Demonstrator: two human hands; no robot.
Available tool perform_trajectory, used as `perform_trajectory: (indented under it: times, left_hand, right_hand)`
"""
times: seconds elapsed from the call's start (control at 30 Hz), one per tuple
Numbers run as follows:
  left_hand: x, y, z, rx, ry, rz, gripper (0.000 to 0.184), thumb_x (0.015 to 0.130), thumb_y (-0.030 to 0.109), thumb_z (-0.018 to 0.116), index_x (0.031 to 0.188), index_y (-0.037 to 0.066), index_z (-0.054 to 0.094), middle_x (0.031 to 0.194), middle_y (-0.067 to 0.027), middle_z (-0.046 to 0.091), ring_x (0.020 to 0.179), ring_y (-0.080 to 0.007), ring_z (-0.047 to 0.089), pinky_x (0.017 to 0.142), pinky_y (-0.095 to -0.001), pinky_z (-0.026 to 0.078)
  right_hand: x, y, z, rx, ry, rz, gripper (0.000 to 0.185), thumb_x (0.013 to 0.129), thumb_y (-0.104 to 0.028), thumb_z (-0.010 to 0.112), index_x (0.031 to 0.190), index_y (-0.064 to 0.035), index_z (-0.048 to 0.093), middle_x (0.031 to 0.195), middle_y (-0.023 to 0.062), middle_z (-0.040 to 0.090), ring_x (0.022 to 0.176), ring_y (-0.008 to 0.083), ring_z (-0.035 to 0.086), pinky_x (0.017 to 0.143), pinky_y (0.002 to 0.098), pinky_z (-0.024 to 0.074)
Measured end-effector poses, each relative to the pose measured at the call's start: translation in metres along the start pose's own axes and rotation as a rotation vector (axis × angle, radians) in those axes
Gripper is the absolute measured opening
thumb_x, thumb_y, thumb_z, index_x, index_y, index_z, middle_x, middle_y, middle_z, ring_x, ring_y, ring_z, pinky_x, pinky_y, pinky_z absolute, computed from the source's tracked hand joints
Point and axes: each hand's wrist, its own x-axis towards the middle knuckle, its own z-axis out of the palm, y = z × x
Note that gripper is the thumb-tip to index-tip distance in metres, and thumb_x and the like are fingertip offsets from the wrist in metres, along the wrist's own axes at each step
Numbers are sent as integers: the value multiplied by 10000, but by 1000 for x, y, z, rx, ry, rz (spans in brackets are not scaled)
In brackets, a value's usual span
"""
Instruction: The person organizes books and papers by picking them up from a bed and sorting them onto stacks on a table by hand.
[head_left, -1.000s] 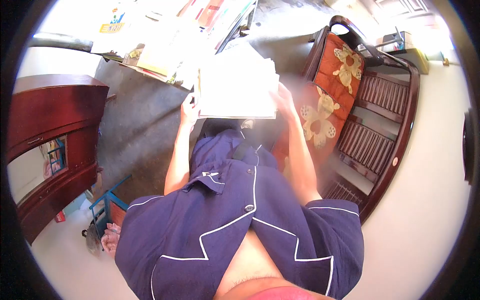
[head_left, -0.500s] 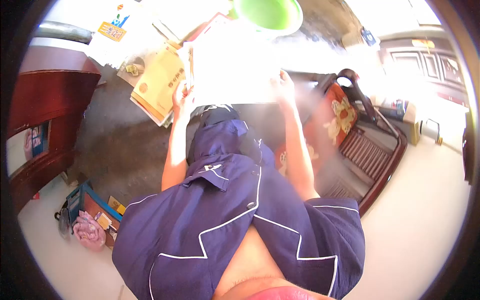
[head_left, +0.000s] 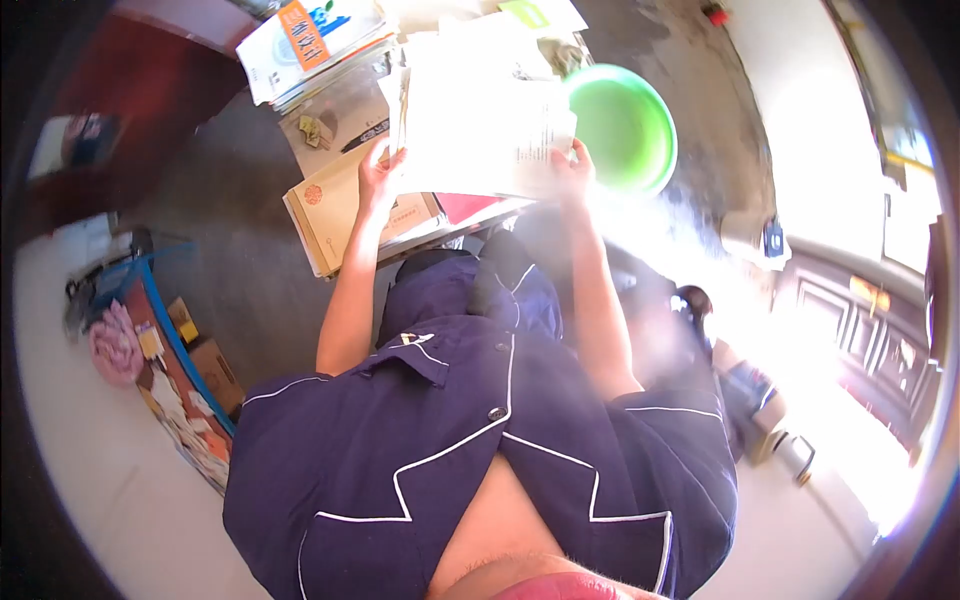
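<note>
A stack of white papers [head_left: 480, 130], partly washed out by glare, is held level between my two hands. My left hand [head_left: 381, 175] grips its left edge, with the fingers closed on it. At the right edge my right hand [head_left: 573, 170] is closed on the same stack. Below the papers lies a pile of brown envelopes [head_left: 330, 205] with red print, just left of my left hand. Part of a red item [head_left: 465, 206] shows under the stack's lower edge. Behind sits a pile of booklets [head_left: 310, 50] with an orange label.
A green basin [head_left: 622, 130] stands right of the papers. At the left are a blue-framed rack [head_left: 165, 310] and a pink bundle [head_left: 117, 345]. A dark wooden door [head_left: 850, 330] is at the right, near strong glare on the floor.
The view has turned right. The red patterned bench has left view, while the basin, envelopes and booklets now show more fully. Both hands still hold the papers.
</note>
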Motion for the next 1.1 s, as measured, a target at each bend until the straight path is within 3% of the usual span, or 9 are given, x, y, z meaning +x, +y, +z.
perform_trajectory:
  times: [0.17, 0.4, 0.43, 0.47, 0.53, 0.57, 0.67, 0.83, 1.1]
  left_hand:
    - [37, -14, 21, 122, 286, 130, 242, 868, 132, 653, 1073, 14, 603, 749, 2, 594, 632, -68, 521, 554, -240, 415]
    - [101, -24, 50, 232, 348, 112, 305, 871, 169, 657, 1091, -31, 589, 772, -27, 610, 643, -85, 526, 583, -245, 428]
    - [116, -36, 48, 406, 381, 71, 398, 851, 188, 669, 1170, -13, 544, 848, -93, 649, 713, -173, 608, 644, -302, 474]
    - [126, -51, 48, 402, 396, 64, 398, 851, 188, 669, 1170, -13, 544, 848, -93, 649, 713, -173, 608, 644, -302, 474]
    - [138, -50, 66, 716, 522, 84, 544, 793, 244, 685, 1228, 2, 465, 1012, -220, 647, 910, -375, 630, 803, -424, 486]
    - [141, -45, 66, 793, 397, 20, 601, 787, 245, 679, 1263, -2, 408, 1076, -249, 614, 985, -433, 584, 860, -465, 463]
    - [139, -42, 85, 916, 384, 63, 543, 795, 226, 661, 1235, -16, 453, 1081, -252, 597, 1011, -416, 577, 902, -447, 452]
    - [148, -64, 101, 883, 334, 162, 407, 830, 185, 612, 1174, -18, 532, 1091, -242, 606, 1020, -380, 587, 901, -425, 459]
    - [171, -67, 118, 730, 233, 145, 300, 825, 128, 605, 1094, -7, 595, 1045, -223, 622, 987, -365, 594, 873, -406, 469]
  right_hand:
    - [71, -22, 23, -56, -182, 2, 402, 893, -62, 569, 1274, 4, 461, 882, 111, 668, 749, 138, 614, 691, 266, 487]
    - [176, -24, 42, -233, -315, -24, 390, 875, -72, 554, 1253, -19, 476, 779, 95, 654, 681, 120, 580, 616, 274, 453]
    - [192, -15, 42, -375, -330, -35, 401, 853, -97, 575, 1236, -13, 493, 805, 112, 661, 699, 158, 601, 646, 294, 468]
    - [206, -5, 42, -517, -342, -47, 414, 831, -123, 596, 1219, -7, 510, 832, 129, 668, 718, 196, 623, 675, 315, 483]
    - [225, 16, 43, -606, -341, -73, 423, 808, -152, 614, 1197, -8, 531, 864, 147, 669, 764, 243, 634, 717, 344, 490]
    - [233, 24, 43, -690, -325, -101, 433, 785, -181, 631, 1174, -10, 552, 896, 165, 670, 809, 289, 645, 758, 373, 498]
    - [230, 14, 45, -798, -292, -131, 426, 772, -207, 646, 1152, -26, 580, 952, 200, 662, 903, 345, 637, 834, 426, 484]
    - [229, 2, 61, -1033, -185, -388, 375, 751, -225, 677, 1094, -93, 602, 1120, 201, 530, 1105, 398, 421, 940, 494, 380]
    - [275, 1, 120, -966, -385, -610, 431, 761, -129, 641, 1160, 17, 566, 1178, 262, 534, 1081, 397, 507, 955, 475, 382]
